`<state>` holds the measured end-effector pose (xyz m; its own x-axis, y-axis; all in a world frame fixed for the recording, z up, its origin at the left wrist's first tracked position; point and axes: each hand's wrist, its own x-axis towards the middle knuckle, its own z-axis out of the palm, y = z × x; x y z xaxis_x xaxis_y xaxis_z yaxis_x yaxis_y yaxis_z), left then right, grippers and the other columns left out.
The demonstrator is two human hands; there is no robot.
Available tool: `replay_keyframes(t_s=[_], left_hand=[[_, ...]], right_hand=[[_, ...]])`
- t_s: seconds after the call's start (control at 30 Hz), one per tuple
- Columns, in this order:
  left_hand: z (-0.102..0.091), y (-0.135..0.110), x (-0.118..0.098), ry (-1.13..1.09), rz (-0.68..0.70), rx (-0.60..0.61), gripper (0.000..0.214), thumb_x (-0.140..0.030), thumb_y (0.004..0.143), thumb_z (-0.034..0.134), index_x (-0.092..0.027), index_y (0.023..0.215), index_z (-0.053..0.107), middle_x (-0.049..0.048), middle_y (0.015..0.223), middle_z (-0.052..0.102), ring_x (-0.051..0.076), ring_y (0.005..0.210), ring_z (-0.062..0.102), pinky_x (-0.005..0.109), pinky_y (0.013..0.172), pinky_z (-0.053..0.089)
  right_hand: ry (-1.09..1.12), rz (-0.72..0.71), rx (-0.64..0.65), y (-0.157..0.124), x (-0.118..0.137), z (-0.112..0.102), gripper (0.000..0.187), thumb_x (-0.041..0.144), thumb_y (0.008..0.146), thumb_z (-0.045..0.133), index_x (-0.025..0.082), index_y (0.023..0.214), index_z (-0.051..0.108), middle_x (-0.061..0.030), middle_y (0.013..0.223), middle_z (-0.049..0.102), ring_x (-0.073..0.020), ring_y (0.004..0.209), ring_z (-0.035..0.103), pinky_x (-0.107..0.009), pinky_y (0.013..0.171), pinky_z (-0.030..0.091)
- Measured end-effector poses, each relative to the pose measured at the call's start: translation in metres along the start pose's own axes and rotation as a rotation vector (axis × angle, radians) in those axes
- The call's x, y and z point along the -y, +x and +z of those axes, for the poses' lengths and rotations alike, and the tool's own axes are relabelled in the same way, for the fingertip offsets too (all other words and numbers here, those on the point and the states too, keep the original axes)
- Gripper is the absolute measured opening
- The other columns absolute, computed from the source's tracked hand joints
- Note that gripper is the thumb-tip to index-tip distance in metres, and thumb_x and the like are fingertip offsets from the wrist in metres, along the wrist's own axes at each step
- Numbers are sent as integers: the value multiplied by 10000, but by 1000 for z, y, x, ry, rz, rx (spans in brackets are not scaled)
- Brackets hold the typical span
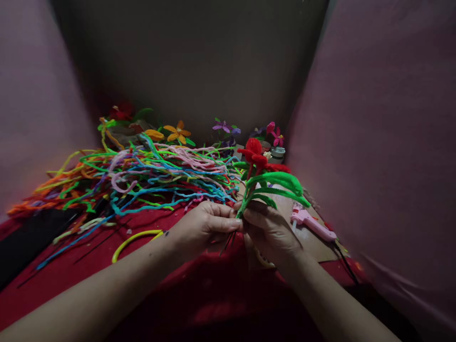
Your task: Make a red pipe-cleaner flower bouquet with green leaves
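Observation:
A pipe-cleaner flower (254, 156) with red petals, a pale centre and long green leaves stands upright between my hands, tilted a little to the right. My left hand (213, 223) pinches the green-wrapped lower stem between thumb and fingers. Around the same spot close the fingers of my right hand (269, 225), thumb against the stem from the other side. Thin dark wire ends stick out below my fingertips. My fingers cover part of the stem.
Loose multicoloured pipe cleaners (171, 166) lie heaped at left and centre. A pink glue gun (313, 223) rests on cardboard (324, 251) at right. Yellow-handled tool (131, 242) and black flat object (39, 232) lie at left. Finished flowers (178, 132) and a jar (278, 152) stand behind.

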<state>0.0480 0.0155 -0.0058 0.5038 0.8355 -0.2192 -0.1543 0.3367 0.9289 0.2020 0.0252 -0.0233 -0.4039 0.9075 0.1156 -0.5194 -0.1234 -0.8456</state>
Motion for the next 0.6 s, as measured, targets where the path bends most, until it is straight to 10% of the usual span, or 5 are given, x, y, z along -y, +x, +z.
replay_keyframes(t_s=[0.27, 0.6], left_hand=[[-9, 1, 5, -157, -27, 172, 222, -282, 645, 690, -129, 597, 537, -78, 438, 314, 28, 349, 210, 170, 313, 213], [-11, 3, -6, 336, 181, -171, 210, -301, 693, 649, -117, 785, 608, -30, 597, 494, 45, 421, 364, 176, 378, 293]], right_hand=[[-60, -38, 121, 6, -8, 9, 98, 281, 737, 617, 202, 780, 656, -11, 693, 608, -150, 648, 541, -271, 617, 417], [-675, -302, -26, 19, 3, -4, 178, 268, 813, 506, 208, 707, 635, -9, 744, 589, -164, 740, 511, -298, 764, 377]])
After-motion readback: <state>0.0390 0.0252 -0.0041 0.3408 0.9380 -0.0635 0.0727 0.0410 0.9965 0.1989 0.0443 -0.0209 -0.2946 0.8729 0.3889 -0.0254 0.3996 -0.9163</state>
